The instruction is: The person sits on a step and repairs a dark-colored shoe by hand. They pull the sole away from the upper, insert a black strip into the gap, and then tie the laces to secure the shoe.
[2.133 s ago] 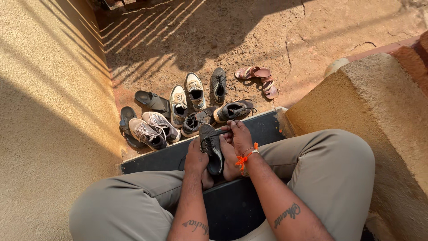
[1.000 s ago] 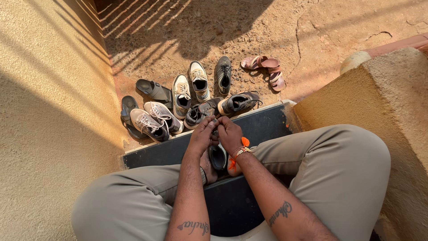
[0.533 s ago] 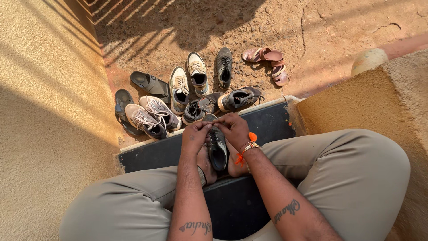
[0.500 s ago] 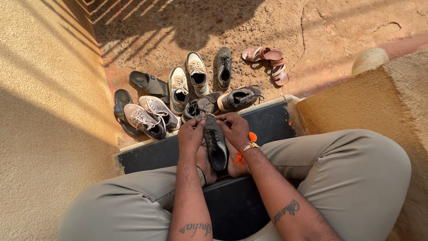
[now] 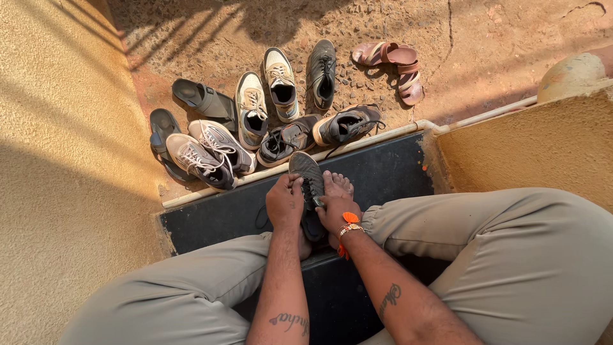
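Two hands on dark shoe (image 5: pixel 309 185): left hand (image 5: pixel 285 203) wraps its side, right hand (image 5: pixel 336 211) clasps other side, above bare foot (image 5: pixel 337 185) on black step (image 5: pixel 389 172); shoe held sole-up, not yet on foot; beyond, sneakers (image 5: pixel 211 153), slides, sandals (image 5: pixel 396 64) lie on dirt; no containers in view

Left hand (image 5: pixel 285 203) and right hand (image 5: pixel 333 212) curl close together between bent knees.
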